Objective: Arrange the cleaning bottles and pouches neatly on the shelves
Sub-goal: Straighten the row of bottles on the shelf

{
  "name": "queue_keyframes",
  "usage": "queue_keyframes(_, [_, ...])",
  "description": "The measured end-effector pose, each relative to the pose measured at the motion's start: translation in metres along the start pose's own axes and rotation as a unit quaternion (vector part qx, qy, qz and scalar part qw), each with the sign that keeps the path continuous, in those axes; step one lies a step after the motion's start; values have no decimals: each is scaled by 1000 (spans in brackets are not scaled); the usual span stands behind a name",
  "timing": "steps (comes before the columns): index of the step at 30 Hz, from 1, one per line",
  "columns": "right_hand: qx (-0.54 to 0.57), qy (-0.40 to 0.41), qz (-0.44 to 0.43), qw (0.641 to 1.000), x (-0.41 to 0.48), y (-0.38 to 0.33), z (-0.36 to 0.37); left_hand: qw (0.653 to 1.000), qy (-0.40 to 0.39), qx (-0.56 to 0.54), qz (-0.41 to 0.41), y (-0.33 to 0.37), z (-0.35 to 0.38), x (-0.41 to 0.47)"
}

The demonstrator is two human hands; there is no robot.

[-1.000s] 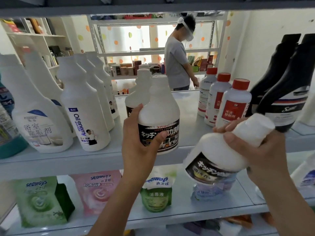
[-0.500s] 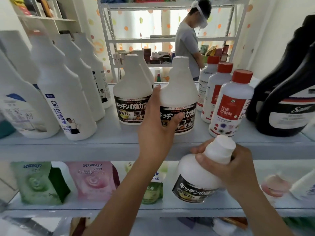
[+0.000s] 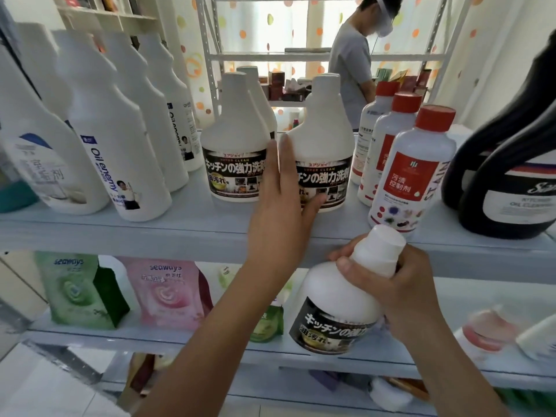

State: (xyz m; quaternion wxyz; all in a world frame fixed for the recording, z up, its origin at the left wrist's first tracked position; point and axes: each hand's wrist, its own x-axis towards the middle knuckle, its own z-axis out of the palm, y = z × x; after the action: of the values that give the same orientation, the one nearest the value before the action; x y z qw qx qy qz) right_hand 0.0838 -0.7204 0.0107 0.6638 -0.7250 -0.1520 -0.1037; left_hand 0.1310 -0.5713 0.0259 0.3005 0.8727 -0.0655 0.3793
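Two kitchen-cleaner bottles (image 3: pixel 237 164) stand side by side on the upper shelf (image 3: pixel 192 230), pouches (image 3: pixel 81 290) below.

Both arms reach forward: left hand flat, right hand gripping.
The left hand (image 3: pixel 279 203) rises from the lower middle on a bare forearm, fingers straight and close together, thumb spread to the right, palm resting against a standing white bottle (image 3: pixel 323 136). The right hand (image 3: pixel 400 284), lower and to the right, curls fingers and thumb round the neck of a second white bottle (image 3: pixel 334 311), held tilted; its forearm enters from the bottom right corner.
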Motion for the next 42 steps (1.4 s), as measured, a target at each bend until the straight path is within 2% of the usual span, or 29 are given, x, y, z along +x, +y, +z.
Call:
queue_keyframes(3, [16, 18, 35, 999, -10, 6, 3, 989, 45, -78, 116, -7, -2, -41])
queue_keyframes(5, [21, 29, 65, 997, -20, 10, 5, 983, 36, -141, 112, -15, -7, -80])
queue_keyframes(9, [85, 79, 147, 982, -41, 20, 17, 970, -80, -230, -3, -26, -15, -151])
queue_keyframes(13, [146, 173, 236, 945, -65, 33, 46, 929, -201, -272, -153, -38, -25, -174])
queue_keyframes(16, [181, 181, 292, 922, -77, 39, 63, 903, -247, -279, -213, -55, -34, -174])
queue_keyframes(18, [214, 131, 300, 920, -78, 38, 68, 865, -273, -311, -283, -60, -40, -177])
queue_keyframes(22, [316, 43, 279, 906, -77, 34, 74, 753, -343, -371, -421, -71, -52, -176])
queue_keyframes(29, [436, -43, 218, 872, -80, 43, 90, 613, -379, -486, -496, -91, -65, -171])
queue_keyframes(33, [478, -97, 200, 850, -78, 44, 106, 540, -396, -553, -496, -107, -69, -174])
queue_keyframes(34, [477, -104, 195, 851, -76, 40, 113, 524, -405, -553, -506, -114, -69, -177])
queue_keyframes(36, [433, -71, 197, 877, -72, 33, 126, 511, -427, -509, -546, -122, -72, -180])
queue_keyframes(37, [403, -37, 203, 892, -71, 30, 132, 477, -448, -523, -546, -126, -75, -181])
queue_keyframes(38, [380, -4, 208, 901, -69, 27, 138, 470, -452, -528, -545, -131, -79, -181])
queue_keyframes(39, [365, 26, 212, 906, -68, 25, 144, 486, -453, -522, -535, -133, -83, -179])
queue_keyframes(41, [343, 84, 224, 909, -67, 20, 152, 578, -397, -469, -537, -138, -86, -171])
queue_keyframes(42, [319, 114, 226, 913, -68, 18, 155, 642, -372, -457, -491, -134, -92, -165])
